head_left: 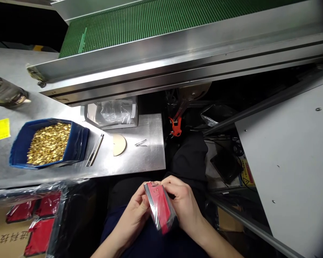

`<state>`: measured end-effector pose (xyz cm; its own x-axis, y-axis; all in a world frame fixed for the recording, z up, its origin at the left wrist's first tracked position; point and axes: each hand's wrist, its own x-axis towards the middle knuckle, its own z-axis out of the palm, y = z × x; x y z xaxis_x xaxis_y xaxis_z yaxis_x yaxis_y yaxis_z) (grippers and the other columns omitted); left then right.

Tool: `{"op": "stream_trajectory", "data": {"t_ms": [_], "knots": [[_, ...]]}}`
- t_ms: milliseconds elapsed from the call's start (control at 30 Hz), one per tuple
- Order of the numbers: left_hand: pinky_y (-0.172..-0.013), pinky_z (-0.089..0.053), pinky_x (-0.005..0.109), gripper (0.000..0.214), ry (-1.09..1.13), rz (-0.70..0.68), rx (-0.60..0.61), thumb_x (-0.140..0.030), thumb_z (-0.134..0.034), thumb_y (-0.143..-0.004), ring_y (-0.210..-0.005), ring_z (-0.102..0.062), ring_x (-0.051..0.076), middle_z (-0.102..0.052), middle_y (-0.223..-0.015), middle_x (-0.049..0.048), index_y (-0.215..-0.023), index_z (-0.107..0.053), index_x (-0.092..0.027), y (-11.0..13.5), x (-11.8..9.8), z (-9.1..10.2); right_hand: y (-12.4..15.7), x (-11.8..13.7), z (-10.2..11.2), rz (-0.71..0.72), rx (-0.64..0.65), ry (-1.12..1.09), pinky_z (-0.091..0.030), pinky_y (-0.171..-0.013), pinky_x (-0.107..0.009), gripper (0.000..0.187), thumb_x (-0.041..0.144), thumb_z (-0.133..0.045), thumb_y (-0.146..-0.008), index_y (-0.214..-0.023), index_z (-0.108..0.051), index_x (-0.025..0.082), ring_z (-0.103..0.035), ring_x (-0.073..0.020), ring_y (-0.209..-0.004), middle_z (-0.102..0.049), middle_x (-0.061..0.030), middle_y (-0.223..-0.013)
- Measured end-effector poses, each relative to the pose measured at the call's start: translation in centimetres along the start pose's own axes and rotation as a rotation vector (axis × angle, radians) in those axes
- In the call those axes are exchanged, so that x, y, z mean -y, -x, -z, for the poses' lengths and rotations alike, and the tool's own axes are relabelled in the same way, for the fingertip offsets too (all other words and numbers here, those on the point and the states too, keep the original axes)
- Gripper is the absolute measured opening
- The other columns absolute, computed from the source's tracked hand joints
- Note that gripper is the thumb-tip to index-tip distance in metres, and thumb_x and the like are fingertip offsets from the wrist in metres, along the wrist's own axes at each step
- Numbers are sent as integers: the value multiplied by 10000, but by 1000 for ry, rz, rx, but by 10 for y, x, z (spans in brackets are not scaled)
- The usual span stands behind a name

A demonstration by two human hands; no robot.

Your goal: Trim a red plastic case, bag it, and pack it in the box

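Note:
Both my hands hold a small red packet in clear plastic wrap, low in the view over my lap. My left hand grips its left side with the fingers curled against it. My right hand closes around its right side and top end. To the left on the steel table stands a blue bin full of small gold pieces.
A cardboard box with several red packets in plastic sits at the lower left. A utility knife, a tan disc and a small metal clip lie on the table. A green conveyor belt runs across the top. A white panel is at the right.

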<state>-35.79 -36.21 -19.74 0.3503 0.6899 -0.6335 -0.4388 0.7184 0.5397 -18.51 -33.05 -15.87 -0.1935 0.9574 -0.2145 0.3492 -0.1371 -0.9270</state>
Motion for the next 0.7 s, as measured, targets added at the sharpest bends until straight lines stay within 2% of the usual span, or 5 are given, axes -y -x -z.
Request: {"op": "stream_trajectory", "data": {"t_ms": [200,333,433,567,700], "knots": [[-877,-505,254,456,-157,-145,-2,-555,-828,-767,-985,-639,214,-732,-1012,44,-1090,-758,-240,0,-8,7,10,0,7,-71,179,-214,-554,-853,-281,195,235,-626,-994,-1101,-784,273,-723,-201,-952,-781,-31,-1048],[-777,-511,226,432,-7,-99,-15,-486,-867,-758,-856,-632,164,-725,-951,38,-1071,-759,-209,4,-12,5,17,0,13,-146,250,-308,-557,-957,-317,370,292,-555,-1038,-1405,-513,292,-732,-202,-1041,-773,-38,-1144],[-745,-513,222,440,120,-80,-27,-429,-911,-721,-782,-640,139,-726,-911,33,-1060,-755,-195,9,-11,7,23,2,21,-107,396,-146,-501,-1087,-361,426,235,-451,-1061,-1478,-395,303,-657,-211,-1240,-714,-63,-1299],[-733,-511,214,400,183,-123,-33,-376,-932,-704,-768,-662,134,-736,-896,45,-1009,-765,-178,19,-9,16,28,5,26,-36,544,113,-444,-1188,-413,585,179,-410,-1029,-1575,-310,363,-486,-233,-1448,-473,-44,-1591],[-783,-529,234,429,171,-242,-59,-385,-953,-663,-829,-679,157,-728,-918,59,-987,-783,-160,32,-12,25,31,9,7,0,512,177,-503,-1149,-448,577,226,-409,-1021,-1580,-350,354,-524,-262,-1423,-504,-49,-1574]]}}
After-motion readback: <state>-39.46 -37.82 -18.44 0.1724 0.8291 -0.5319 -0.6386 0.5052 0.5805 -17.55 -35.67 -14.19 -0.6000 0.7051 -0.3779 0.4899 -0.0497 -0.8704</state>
